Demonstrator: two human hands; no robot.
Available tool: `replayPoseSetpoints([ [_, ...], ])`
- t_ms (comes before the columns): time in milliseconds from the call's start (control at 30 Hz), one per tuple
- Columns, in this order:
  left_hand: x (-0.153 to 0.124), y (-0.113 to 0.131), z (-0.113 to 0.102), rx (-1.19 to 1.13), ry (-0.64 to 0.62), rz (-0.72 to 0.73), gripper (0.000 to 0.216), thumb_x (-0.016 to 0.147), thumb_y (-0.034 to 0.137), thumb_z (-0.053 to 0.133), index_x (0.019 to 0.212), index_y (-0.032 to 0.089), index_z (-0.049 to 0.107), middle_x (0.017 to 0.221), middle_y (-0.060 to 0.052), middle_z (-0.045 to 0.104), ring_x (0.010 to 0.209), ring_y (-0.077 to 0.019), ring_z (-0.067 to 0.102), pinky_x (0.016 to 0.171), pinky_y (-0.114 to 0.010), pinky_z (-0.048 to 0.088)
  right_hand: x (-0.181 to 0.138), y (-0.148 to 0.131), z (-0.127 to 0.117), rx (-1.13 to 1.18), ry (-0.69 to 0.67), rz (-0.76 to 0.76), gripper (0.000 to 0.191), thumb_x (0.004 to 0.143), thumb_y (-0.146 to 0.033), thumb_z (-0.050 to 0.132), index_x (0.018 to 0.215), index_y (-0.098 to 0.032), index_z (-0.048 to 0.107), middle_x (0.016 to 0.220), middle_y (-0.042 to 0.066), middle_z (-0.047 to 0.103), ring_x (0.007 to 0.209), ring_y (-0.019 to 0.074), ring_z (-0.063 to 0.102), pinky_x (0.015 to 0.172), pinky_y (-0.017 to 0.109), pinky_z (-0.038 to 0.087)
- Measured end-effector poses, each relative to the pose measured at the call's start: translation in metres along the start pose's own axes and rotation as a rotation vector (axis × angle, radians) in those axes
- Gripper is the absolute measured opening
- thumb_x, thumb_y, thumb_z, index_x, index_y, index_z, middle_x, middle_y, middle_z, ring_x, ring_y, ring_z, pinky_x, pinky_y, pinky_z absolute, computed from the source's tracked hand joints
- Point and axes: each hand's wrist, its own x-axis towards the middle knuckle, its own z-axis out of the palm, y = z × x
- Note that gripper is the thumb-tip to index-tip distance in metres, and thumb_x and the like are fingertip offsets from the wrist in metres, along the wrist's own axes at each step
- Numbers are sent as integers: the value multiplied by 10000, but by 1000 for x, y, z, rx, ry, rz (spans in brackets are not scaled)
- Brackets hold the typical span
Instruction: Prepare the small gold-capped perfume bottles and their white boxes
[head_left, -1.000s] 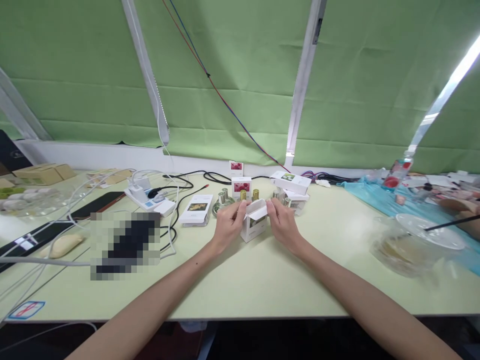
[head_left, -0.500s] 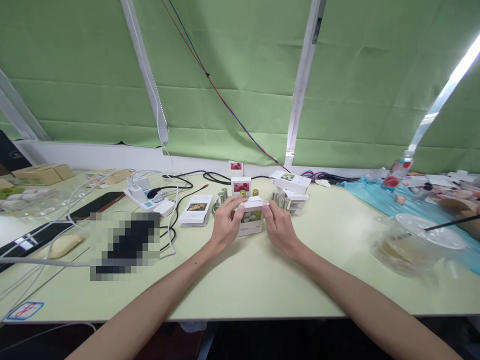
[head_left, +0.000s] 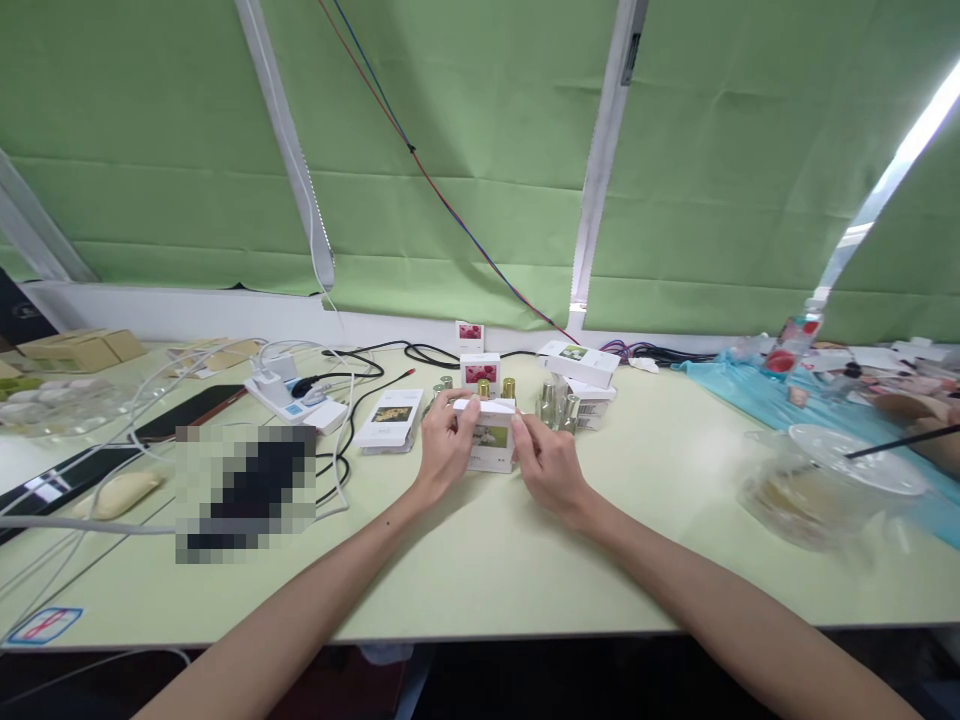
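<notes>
A small white carton (head_left: 489,440) with a flower picture on its front stands upright on the pale green table (head_left: 480,560). My left hand (head_left: 444,447) grips its left side, fingers curled over the top flap. My right hand (head_left: 547,465) holds its right side, fingertips at the top edge. Just behind the carton stand several small bottles with gold and silver caps (head_left: 510,388). A flat white box with a yellow flower picture (head_left: 391,418) lies to the left of my left hand.
More white cartons (head_left: 579,364) are stacked behind on the right, and one with a red picture (head_left: 481,370) stands at the back. A white charger and tangled cables (head_left: 300,395) lie left. A clear plastic bowl (head_left: 817,480) sits right. A blue sheet (head_left: 742,390) lies beyond it.
The carton has been turned upright with its picture toward me, and its open top flap has been folded down. Both hands shifted slightly left with it.
</notes>
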Motion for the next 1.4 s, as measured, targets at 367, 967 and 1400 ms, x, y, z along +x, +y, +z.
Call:
replayPoseSetpoints([
  [367,1,-2,0,20,-63,88,430,957,475,418,945,211,757,1088,-74,673,989,-218,638,741,-317,521,38,51,-39,-465,351,69,332,922,-378,479,672,-188,590,481,-19,517,472,117,477,547,238,300],
  [967,0,-3,0,7,-96,86,415,973,472,406,954,217,733,1045,-55,675,990,-212,633,849,-341,500,45,47,-46,-759,-60,422,143,931,-336,528,951,-222,612,783,44,693,750,210,619,584,271,240],
  [1400,0,-5,1,-6,-105,79,413,971,483,414,956,213,727,1068,-64,675,1010,-219,632,884,-347,506,42,43,-44,-479,42,394,38,743,-246,567,717,-224,549,623,4,601,616,181,522,557,258,293],
])
